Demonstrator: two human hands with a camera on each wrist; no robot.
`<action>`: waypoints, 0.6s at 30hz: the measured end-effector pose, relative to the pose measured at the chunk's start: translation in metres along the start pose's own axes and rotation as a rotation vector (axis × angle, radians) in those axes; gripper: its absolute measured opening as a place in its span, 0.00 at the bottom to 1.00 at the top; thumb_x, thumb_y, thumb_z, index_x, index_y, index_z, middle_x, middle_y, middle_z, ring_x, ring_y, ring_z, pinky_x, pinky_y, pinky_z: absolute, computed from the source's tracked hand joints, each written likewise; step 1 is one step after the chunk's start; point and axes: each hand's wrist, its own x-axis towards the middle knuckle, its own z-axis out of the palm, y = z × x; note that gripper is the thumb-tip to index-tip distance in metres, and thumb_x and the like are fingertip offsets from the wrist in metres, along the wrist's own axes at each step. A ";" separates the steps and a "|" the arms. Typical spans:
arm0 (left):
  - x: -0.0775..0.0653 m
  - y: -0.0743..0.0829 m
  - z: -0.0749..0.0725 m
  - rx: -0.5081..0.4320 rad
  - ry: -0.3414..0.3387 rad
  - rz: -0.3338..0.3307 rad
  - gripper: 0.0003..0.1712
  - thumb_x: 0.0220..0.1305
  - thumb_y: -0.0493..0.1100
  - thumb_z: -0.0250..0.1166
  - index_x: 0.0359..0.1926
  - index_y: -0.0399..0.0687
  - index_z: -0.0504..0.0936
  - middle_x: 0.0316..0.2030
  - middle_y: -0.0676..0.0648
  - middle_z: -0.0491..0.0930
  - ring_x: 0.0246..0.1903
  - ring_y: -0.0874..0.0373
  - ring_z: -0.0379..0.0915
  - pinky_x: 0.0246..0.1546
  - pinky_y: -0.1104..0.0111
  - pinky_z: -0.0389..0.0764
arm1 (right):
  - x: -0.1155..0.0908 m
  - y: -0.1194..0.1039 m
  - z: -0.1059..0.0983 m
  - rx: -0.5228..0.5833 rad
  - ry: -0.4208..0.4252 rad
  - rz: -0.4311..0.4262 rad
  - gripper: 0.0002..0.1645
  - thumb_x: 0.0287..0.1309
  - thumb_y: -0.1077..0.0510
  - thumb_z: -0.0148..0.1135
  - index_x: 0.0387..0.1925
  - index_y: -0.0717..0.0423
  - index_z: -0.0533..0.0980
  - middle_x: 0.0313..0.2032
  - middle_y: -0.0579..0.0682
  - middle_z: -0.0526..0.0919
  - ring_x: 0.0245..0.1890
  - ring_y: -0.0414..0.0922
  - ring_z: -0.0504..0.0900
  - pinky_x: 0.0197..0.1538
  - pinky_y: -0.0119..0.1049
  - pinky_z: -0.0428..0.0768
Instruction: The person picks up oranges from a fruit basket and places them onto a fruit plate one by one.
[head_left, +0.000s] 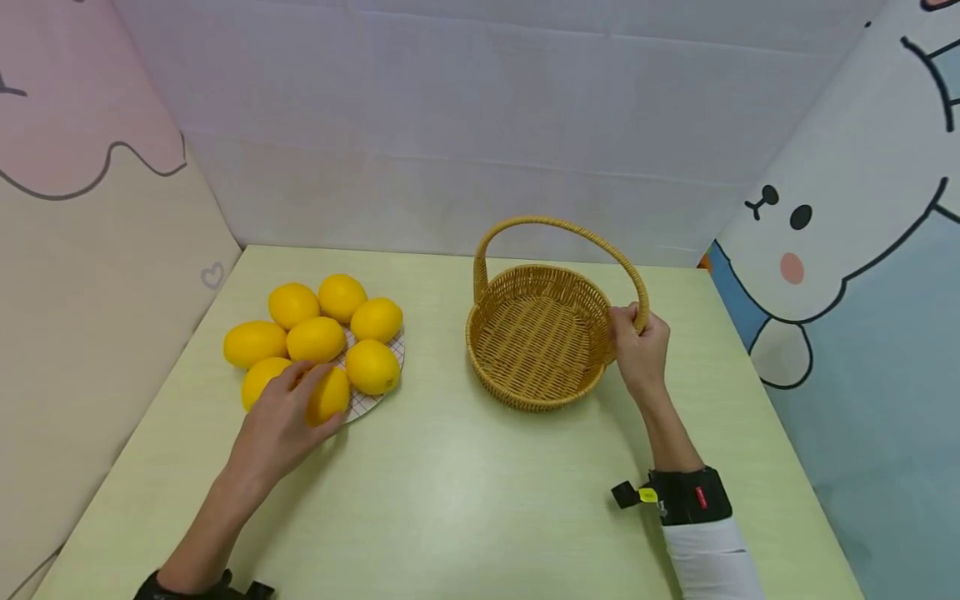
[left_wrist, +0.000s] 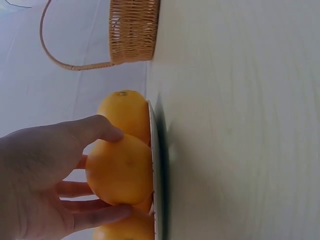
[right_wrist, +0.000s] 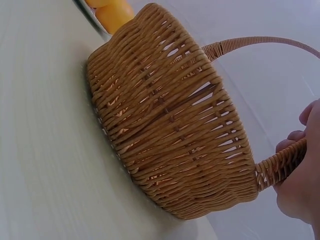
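Note:
My left hand (head_left: 279, 429) grips a yellow lemon (head_left: 330, 397) at the near side of a cluster. In the left wrist view, the thumb lies on one side of that lemon (left_wrist: 120, 169) and fingers curl round the other. Several more lemons (head_left: 316, 339) are grouped on and around a checked plate (head_left: 365, 405), which they mostly hide. At the basket's right side, my right hand (head_left: 642, 350) holds the lower end of the arched handle (head_left: 555, 222). The round wicker basket (head_left: 536, 350) has nothing inside and stands on the table.
The pale table (head_left: 450, 500) ends at a white back wall (head_left: 450, 150). Side panels with cartoon drawings flank it, a pink and cream one (head_left: 90, 250) at left and a blue and white one (head_left: 862, 375) at right.

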 end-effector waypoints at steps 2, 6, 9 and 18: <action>0.002 0.001 -0.001 0.023 -0.023 -0.007 0.39 0.58 0.40 0.86 0.69 0.36 0.84 0.63 0.24 0.83 0.54 0.24 0.84 0.51 0.32 0.89 | -0.001 -0.002 -0.003 0.000 -0.017 0.003 0.22 0.81 0.60 0.63 0.26 0.62 0.72 0.19 0.38 0.73 0.19 0.35 0.66 0.22 0.28 0.63; 0.005 0.003 -0.003 0.062 -0.076 -0.027 0.40 0.62 0.44 0.84 0.73 0.38 0.82 0.68 0.25 0.80 0.60 0.22 0.81 0.47 0.31 0.90 | -0.002 -0.007 -0.008 0.022 -0.015 0.002 0.10 0.76 0.61 0.67 0.35 0.55 0.77 0.24 0.39 0.80 0.22 0.35 0.75 0.23 0.26 0.71; 0.007 0.006 -0.005 0.079 -0.085 -0.034 0.42 0.62 0.46 0.84 0.75 0.40 0.81 0.71 0.25 0.78 0.63 0.22 0.79 0.44 0.30 0.90 | -0.002 -0.013 -0.011 0.053 0.013 -0.034 0.08 0.73 0.64 0.68 0.46 0.49 0.79 0.31 0.41 0.87 0.30 0.36 0.84 0.31 0.25 0.78; 0.019 0.027 -0.003 0.062 0.053 0.159 0.46 0.58 0.49 0.87 0.75 0.43 0.81 0.70 0.31 0.81 0.70 0.27 0.75 0.63 0.31 0.84 | -0.002 -0.042 -0.021 -0.036 0.091 -0.404 0.37 0.62 0.66 0.68 0.73 0.64 0.72 0.68 0.50 0.82 0.72 0.48 0.79 0.77 0.38 0.74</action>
